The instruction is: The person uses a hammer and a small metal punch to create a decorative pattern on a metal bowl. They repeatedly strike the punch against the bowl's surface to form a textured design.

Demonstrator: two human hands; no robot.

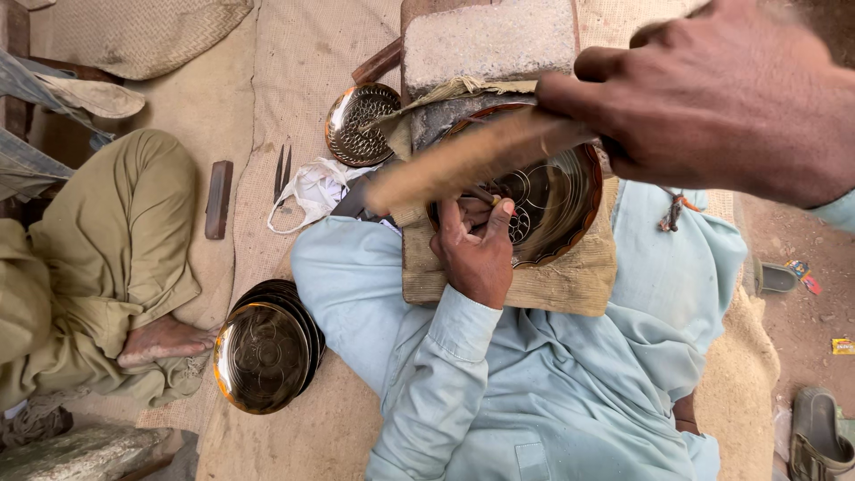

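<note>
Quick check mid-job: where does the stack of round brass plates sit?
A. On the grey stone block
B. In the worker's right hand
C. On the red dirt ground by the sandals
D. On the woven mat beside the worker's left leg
D: the stack of round brass plates lies on the woven mat at the left of the light-blue trouser leg, away from both hands.

Dressed throughout in loose pale blue cloth. Long sleeve on the left arm, creased along its length and ending in a plain wide cuff just short of the left hand [476,254]. Same pale blue over both knees. Right hand [712,93] bare, a sliver of pale blue cuff at the right edge.
</note>
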